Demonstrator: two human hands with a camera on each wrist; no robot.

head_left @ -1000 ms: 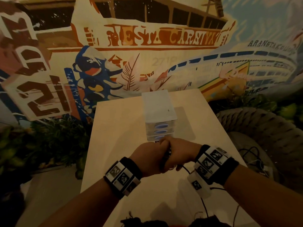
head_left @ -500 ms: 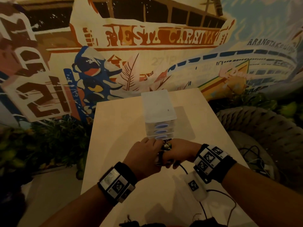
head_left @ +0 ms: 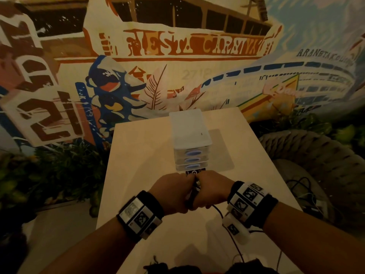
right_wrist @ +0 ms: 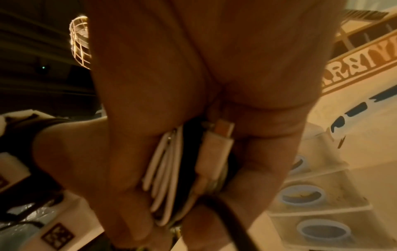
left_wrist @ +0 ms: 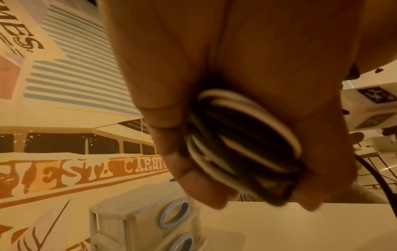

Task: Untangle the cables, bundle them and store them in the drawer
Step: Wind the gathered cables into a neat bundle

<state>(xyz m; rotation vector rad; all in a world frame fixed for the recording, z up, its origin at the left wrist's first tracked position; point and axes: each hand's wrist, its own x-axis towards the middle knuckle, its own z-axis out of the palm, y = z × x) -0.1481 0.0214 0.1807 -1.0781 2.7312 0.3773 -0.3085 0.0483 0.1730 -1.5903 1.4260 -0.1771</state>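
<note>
**Both hands gripping the cable bundle in front of the drawer unit**

A small translucent drawer unit is standing on the pale bench, at twelve o'clock from the hands. Its three stacked drawers, each with a blue oval pull, are all sitting pushed in; what lies inside them cannot be told through the cloudy fronts.

The left hand and the right hand are meeting knuckle to knuckle just in front of the lowest drawer, above the bench. Between them they are holding the cable bundle, a coil of white and dark loops. The left fingers are curling round the coil, closing it against the palm. The right fingers are likewise wrapping round it, with a white USB plug lying along their inner side, its metal tip pointing toward the palm. A loose black cable is trailing from the right hand toward six o'clock across the bench.
</note>
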